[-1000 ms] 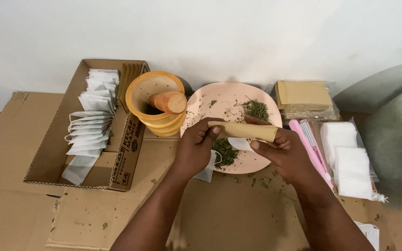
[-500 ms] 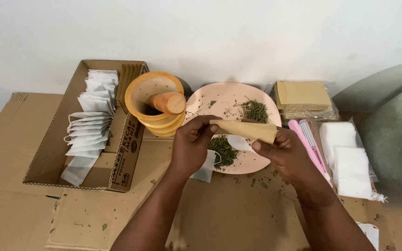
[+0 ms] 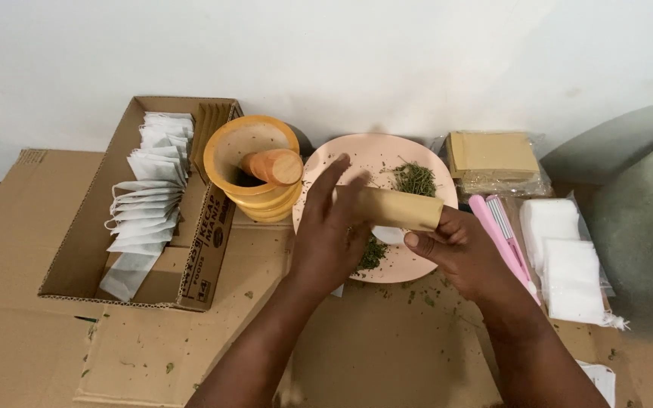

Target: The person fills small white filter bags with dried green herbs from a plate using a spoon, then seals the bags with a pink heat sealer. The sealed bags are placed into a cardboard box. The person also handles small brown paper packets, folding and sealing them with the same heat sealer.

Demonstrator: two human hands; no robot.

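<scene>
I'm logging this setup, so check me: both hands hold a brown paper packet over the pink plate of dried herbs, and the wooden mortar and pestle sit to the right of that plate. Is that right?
Not quite. In the head view the wooden mortar and pestle sit to the left of the pink plate, not the right. The rest stands: the left hand and right hand hold the brown paper packet over the dried herbs.

Bare forearms, no sleeves, unadorned
</scene>
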